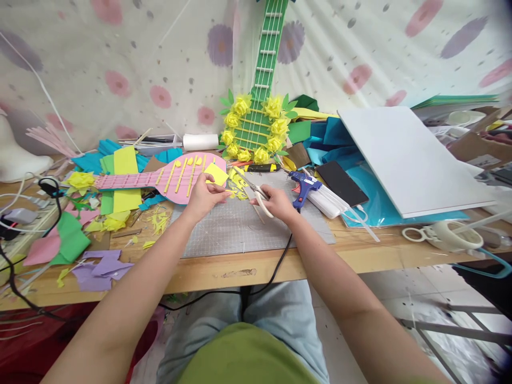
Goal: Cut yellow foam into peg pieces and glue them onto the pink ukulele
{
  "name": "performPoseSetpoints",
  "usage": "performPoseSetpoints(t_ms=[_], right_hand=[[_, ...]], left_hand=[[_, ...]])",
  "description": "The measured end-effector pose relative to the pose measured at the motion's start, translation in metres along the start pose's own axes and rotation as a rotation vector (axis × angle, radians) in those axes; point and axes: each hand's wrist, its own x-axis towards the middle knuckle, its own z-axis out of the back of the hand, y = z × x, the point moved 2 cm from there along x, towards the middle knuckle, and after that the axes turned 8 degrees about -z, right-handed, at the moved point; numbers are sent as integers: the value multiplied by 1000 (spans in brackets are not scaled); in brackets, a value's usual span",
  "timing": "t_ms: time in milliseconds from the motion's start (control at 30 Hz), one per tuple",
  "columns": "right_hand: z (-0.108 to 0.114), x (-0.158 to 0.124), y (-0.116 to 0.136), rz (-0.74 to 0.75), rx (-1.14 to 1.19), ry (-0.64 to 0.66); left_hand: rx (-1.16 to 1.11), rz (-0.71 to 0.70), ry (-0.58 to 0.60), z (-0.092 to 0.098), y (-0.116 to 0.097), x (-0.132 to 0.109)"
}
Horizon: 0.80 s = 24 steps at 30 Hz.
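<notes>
My left hand (206,193) is closed on a yellow piece of paper (217,174), which sticks up past the fingers. A small yellow bit shows at its fingertips. My right hand (274,202) grips white-handled scissors (262,200), their blades pointing up and left toward the yellow scraps (239,184) on the grey cutting mat (216,234). Just behind my left hand lies a pink paper instrument (176,178) with yellow strips and teardrop shapes on it. A blue glue gun (306,186) rests right of my right hand.
A green paper guitar (256,125) edged with yellow flowers leans at the back. To the right are a black phone (342,181), a white board (408,160) and a white cup (456,234). Purple scraps (102,269) lie front left. A black cable (282,261) crosses the table edge.
</notes>
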Motion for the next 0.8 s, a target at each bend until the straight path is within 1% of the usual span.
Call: performPoseSetpoints(t_ms=[100,167,200,267,400,467,533,667,733,800], right_hand=[[-11,0,4,-6,374,93],[-17,-2,8,45,542,138],[-20,-2,10,74,588,138],[-23,-3,11,106,624,110],[-25,0,6,66,590,39],[-25,2,2,40,569,12],[-25,4,-1,14,566,0],[-25,5,-1,-78,646,40],[-25,5,2,-129,718,87],[-25,3,5,-173,779,133]], left_hand=[[29,-74,38,-6,-3,-1],[44,-124,63,-12,-4,-2],[57,-140,70,-15,-4,-3],[98,-161,73,-20,-2,-4],[146,-165,79,-28,4,-4],[139,-143,80,-31,6,-3],[104,-87,72,-32,6,-3],[0,75,81,-32,5,-6],[-14,108,76,-32,4,-8],[-16,107,62,-32,3,-8]])
